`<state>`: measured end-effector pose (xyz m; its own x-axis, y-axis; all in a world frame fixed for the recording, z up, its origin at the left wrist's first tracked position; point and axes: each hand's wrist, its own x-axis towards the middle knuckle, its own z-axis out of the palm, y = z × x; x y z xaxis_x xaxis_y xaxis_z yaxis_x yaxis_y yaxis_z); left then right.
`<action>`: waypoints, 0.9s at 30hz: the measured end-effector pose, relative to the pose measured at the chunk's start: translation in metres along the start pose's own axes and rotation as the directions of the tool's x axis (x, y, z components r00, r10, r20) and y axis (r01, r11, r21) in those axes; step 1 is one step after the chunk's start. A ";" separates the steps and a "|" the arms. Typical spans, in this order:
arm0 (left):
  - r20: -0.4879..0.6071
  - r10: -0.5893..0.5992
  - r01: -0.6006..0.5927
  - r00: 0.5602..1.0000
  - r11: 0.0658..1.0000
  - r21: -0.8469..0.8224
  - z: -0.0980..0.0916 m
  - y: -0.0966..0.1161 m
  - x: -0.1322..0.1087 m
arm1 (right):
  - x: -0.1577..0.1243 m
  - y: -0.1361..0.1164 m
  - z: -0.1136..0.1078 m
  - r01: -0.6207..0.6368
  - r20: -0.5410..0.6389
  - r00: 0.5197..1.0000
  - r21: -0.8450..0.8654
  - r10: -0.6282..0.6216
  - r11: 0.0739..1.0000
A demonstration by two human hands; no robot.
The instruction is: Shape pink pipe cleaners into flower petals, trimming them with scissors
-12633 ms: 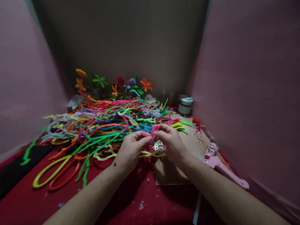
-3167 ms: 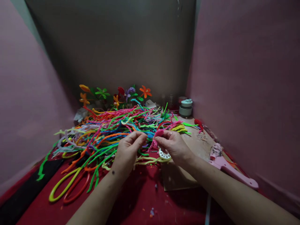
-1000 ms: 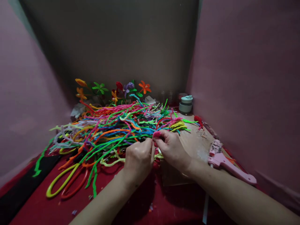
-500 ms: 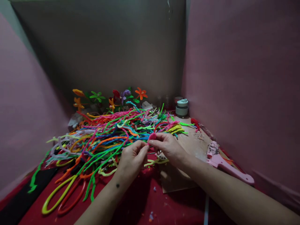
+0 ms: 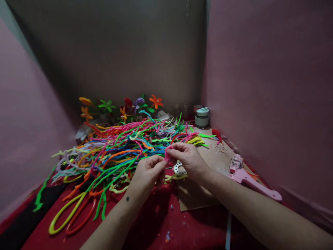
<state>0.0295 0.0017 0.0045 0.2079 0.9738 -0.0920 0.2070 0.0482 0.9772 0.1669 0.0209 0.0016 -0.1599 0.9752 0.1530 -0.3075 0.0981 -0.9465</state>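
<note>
Walls: pinkish panel to the left [image 5: 23, 121], another to the right [image 5: 270, 86], dark grey one [image 5: 117, 52] behind. Red surface [image 5: 145, 225] spreads below. On it, a broad tangled heap of fuzzy stems [image 5: 122, 139], many colours: green, pink, orange, blue, lilac, yellow. Brown board [image 5: 218, 163] right of the heap, scuffed and littered with dark bits. Flat black piece [image 5: 31, 208] at lower left.

Left hand [image 5: 149, 170]: thumb and forefinger together, pinching the lower left end of a small pink fuzzy piece [image 5: 168, 152]. Right hand [image 5: 191, 159]: fingers clamped on the same piece from the right. Piece sits between the two hands, held up in front of the heap, curled.

Pink-handled tool [image 5: 255, 185] lies along the board's right side, its head darkly smudged. Row of fuzzy flowers [image 5: 156, 101] behind the heap: orange, green, red, lilac. Pale green lidded bottle [image 5: 202, 121] upright near the back right corner; any lettering too small to read. White ring [image 5: 178, 169] just below the right fingers, dark spots round it; holes or printed marks, cannot tell. Smallest: lilac and orange scraps [image 5: 168, 236] near the front
</note>
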 end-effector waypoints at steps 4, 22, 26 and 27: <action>0.037 0.006 -0.004 0.999 0.999 -0.046 0.000 -0.003 0.001 | -0.001 0.000 0.000 0.020 -0.013 1.000 -0.007 -0.020 1.000; -0.154 0.106 -0.082 0.982 0.985 0.154 -0.012 0.020 0.026 | -0.025 0.005 0.009 0.780 0.438 0.479 -0.611 -0.760 0.139; -0.114 0.275 -0.199 0.955 0.873 0.446 0.013 0.037 0.060 | -0.029 0.010 0.014 0.871 0.660 0.295 -0.483 -0.691 -0.090; -0.083 0.356 -0.258 0.931 0.801 0.540 0.021 0.038 0.071 | -0.029 0.011 0.013 0.869 0.656 0.299 -0.487 -0.693 -0.086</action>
<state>0.0720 0.0682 0.0313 0.1879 0.9421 0.2778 0.6283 -0.3327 0.7032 0.1557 -0.0086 -0.0097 -0.4497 0.0932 0.8883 0.3446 0.9356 0.0763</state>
